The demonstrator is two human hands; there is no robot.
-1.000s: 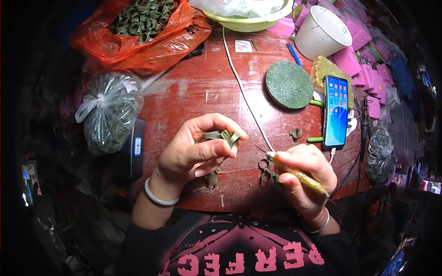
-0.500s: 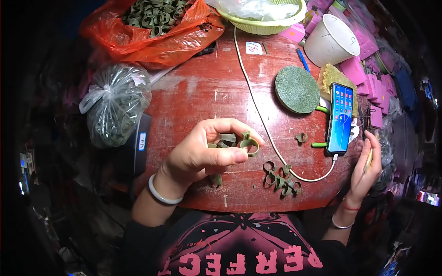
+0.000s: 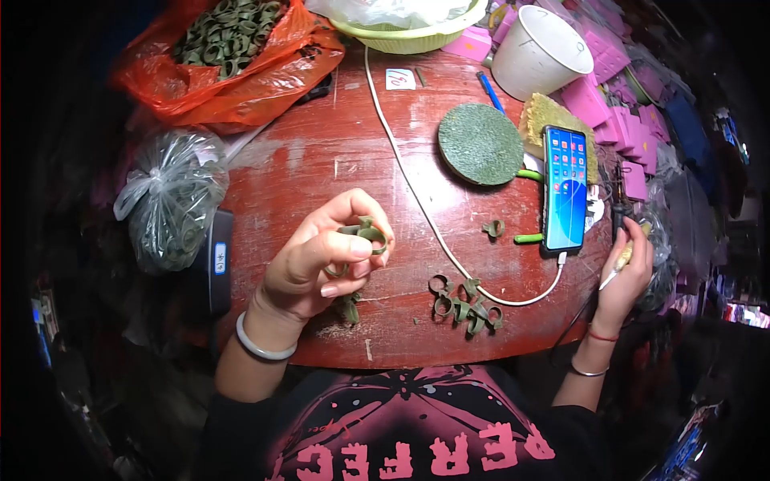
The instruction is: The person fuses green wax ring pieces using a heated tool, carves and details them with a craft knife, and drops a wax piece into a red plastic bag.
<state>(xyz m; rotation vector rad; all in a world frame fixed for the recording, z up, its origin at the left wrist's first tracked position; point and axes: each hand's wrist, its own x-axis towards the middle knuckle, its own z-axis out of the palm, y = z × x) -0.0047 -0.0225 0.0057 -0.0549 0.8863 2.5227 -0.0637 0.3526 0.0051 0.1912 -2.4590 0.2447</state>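
Note:
My left hand (image 3: 321,248) is closed, pinching a dull green ring (image 3: 374,238) between thumb and fingertips above the table. More green rings are tucked in its curled fingers. Under that hand lies another green piece (image 3: 350,309). My right hand (image 3: 627,276), at the table's right edge, is closed around a slim tool (image 3: 621,260) with a yellowish body and a pale pointed tip. Its fingertips are at a black pen-like tool (image 3: 619,207); whether they grip it I cannot tell. A cluster of green rings (image 3: 463,308) and a single ring (image 3: 494,229) lie between the hands.
A phone (image 3: 565,188) on a green-legged stand trails a white cable (image 3: 425,210). Around it are a round green block (image 3: 480,144), a yellow sponge-like block (image 3: 553,116), a white bucket (image 3: 539,54) and pink blocks (image 3: 588,103). Left are a red bag (image 3: 216,100) of rings and a clear bag (image 3: 176,204).
The view has shifted, moving the table items left. My left hand has turned the ring and curled its fingers further. My right hand has tilted the slim tool and reached the black tool.

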